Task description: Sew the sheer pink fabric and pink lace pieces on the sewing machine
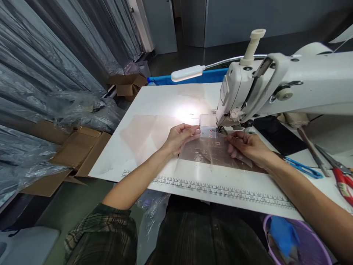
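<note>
Clear plastic sheet (204, 150) lies btwn L grip (180, 137) & R grip (248, 148), both pinched on its far part.

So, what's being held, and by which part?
Thin translucent plastic sheeting, near its upper edge: left hand on the left, right hand on the right.

And there's the ruler (193, 185) along the white tabletop's (154, 97) near edge, numbers climbing rightward, 10, 12, 14, 15 showing! Red marks on the clear film (217, 143): too small to read!
</note>
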`<state>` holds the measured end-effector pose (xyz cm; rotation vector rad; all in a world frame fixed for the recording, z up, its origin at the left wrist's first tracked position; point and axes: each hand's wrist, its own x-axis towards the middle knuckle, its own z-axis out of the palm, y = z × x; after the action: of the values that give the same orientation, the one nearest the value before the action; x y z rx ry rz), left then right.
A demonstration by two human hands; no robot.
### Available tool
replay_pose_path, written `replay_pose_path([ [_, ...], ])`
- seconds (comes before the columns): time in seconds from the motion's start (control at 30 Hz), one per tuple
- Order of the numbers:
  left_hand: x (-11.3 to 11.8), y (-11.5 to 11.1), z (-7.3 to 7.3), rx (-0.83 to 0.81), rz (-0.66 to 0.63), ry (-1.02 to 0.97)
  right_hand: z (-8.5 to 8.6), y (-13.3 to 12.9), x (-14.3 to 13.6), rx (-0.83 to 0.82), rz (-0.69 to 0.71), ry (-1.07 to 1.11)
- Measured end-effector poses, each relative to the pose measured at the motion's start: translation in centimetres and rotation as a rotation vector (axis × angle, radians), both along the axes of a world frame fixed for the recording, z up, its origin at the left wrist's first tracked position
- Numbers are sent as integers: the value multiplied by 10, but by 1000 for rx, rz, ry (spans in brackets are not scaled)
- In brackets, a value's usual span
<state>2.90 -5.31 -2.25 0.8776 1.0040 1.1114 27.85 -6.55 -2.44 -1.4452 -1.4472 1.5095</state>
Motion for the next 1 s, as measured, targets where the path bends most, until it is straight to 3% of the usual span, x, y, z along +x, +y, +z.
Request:
replay_pose_path([
  [0.2,3,0,-1,-69,-1,-140,9,-6,-3,8,-79,99],
  [0.53,6,1,-5,-30,-25,-54,10,-8,-4,19,-97,56],
  [0.63,-1,6,-5,229,-5,249,7,-6,1,30,-110,-61],
  [0.73,-10,6,-3,761,110,742,4,-4,10,75,-48,-188],
  [0.8,-12,3,-2,1059,-27,937,4,-3,15,131,32,-254],
  [0.87,-12,-3,-2,1204,-326,1020,4,-2,17,156,40,-319],
  [0.93,-10,-10,-2,1211,-564,1107,3,-1,19,170,-17,-355],
  [1.0,-8,-15,-3,1141,-674,1211,2,1,20,224,-79,-338],
])
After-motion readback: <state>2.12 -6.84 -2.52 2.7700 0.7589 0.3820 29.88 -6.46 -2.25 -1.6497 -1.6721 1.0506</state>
